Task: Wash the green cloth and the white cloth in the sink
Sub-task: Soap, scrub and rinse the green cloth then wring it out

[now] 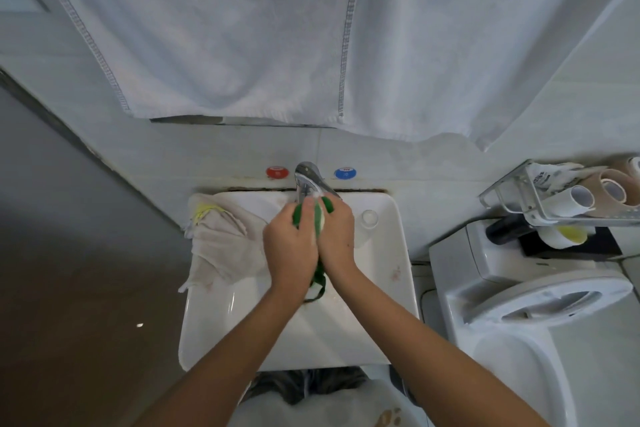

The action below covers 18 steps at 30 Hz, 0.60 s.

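Note:
The green cloth (318,276) is bunched between both my hands over the white sink (394,288), just below the chrome tap (306,180). My left hand (291,246) grips the cloth from the left, and my right hand (337,236) grips it from the right. Green folds with white foam show above my fingers, and a green tail hangs down between my wrists. The white cloth (221,243) lies crumpled over the sink's left rim, apart from my hands.
A red knob (277,172) and a blue knob (345,173) flank the tap on the wall. A small white cup (369,218) stands on the sink's right rim. A large white towel (277,38) hangs above. A toilet (519,295) and a wire rack (554,198) are on the right.

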Tool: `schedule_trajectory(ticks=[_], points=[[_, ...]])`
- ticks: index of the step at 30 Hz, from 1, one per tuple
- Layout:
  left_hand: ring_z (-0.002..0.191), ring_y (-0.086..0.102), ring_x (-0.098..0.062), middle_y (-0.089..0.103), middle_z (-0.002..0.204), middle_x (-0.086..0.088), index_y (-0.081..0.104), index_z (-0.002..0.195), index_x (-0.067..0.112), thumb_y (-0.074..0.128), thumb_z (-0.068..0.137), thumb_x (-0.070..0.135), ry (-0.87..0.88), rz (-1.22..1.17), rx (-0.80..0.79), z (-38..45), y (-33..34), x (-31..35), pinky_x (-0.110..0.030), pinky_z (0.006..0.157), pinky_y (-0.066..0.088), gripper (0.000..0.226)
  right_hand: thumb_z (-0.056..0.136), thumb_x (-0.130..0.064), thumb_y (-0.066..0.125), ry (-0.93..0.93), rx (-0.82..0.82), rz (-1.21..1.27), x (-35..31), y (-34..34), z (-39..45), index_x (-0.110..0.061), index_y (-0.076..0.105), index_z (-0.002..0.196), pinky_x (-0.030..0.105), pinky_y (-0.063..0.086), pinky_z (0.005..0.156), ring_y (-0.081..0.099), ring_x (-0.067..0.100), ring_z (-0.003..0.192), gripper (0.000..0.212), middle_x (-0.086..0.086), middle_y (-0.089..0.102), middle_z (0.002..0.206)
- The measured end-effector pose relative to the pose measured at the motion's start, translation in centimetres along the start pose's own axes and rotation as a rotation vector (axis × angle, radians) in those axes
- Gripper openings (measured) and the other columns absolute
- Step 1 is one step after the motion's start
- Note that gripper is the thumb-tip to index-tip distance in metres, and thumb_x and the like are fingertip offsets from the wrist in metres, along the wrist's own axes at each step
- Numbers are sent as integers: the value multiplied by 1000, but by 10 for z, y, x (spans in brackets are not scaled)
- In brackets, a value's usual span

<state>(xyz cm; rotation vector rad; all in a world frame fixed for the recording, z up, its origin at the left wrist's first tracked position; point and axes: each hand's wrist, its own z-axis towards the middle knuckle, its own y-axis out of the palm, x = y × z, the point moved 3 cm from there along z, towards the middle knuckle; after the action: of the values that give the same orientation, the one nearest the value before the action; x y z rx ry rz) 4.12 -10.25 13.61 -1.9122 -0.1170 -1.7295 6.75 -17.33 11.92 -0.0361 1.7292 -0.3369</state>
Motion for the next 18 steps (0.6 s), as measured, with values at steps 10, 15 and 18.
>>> schedule_trajectory(ticks=[10, 15, 18], points=[[49, 44, -4, 48, 55, 7, 45, 63, 25, 48, 98, 29, -6, 6, -75, -6, 1, -1, -20, 49, 37, 36, 99, -11, 48, 2, 0, 63, -1, -7, 0, -22, 51, 68, 17, 39, 54, 45, 1, 54, 33, -6, 52, 64], [54, 46, -4, 49, 60, 1, 48, 66, 13, 53, 96, 21, 44, -4, -202, 27, -23, -3, -14, 52, 38, 31, 98, -21, 52, -28, -220, -18, 0, -19, -10, -18, 49, 65, 21, 44, 61, 52, 10, 63, 33, 2, 53, 66], [55, 49, 0, 49, 61, 1, 48, 66, 13, 61, 91, 18, 103, 33, -272, 34, -37, 1, -11, 52, 39, 28, 91, -35, 63, 15, -259, 60, -1, -33, -6, -13, 55, 68, 38, 51, 70, 60, 27, 70, 33, 10, 59, 68]])
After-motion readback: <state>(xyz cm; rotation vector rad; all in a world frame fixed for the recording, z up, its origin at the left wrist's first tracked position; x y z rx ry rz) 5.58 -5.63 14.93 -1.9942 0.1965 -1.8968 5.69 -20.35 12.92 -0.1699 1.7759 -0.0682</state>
